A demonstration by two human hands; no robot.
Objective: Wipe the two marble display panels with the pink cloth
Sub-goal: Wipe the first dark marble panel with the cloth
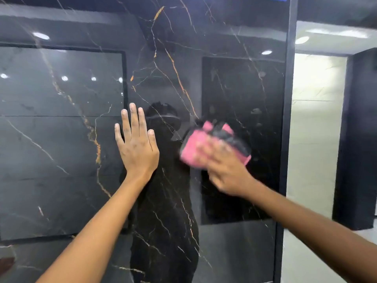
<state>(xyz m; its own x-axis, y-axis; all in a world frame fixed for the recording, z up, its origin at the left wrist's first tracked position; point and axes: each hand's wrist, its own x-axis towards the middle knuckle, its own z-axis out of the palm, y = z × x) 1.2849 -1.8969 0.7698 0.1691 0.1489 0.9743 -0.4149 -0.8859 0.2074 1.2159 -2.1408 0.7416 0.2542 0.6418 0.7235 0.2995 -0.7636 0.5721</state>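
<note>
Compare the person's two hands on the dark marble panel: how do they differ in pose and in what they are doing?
The left hand lies flat with straight fingers and holds nothing; the right hand presses the pink cloth to the stone. The left hand is sharp; the right hand is motion-blurred. Both reach up to the same marble panel.

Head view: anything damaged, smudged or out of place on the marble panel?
No cracks or chips show on the marble panel; the pale and orange lines are veining. Faint smudge-like marks sit at upper right, above the pink cloth, though they may be reflections. The left hand rests flat; the right hand is blurred.
</note>
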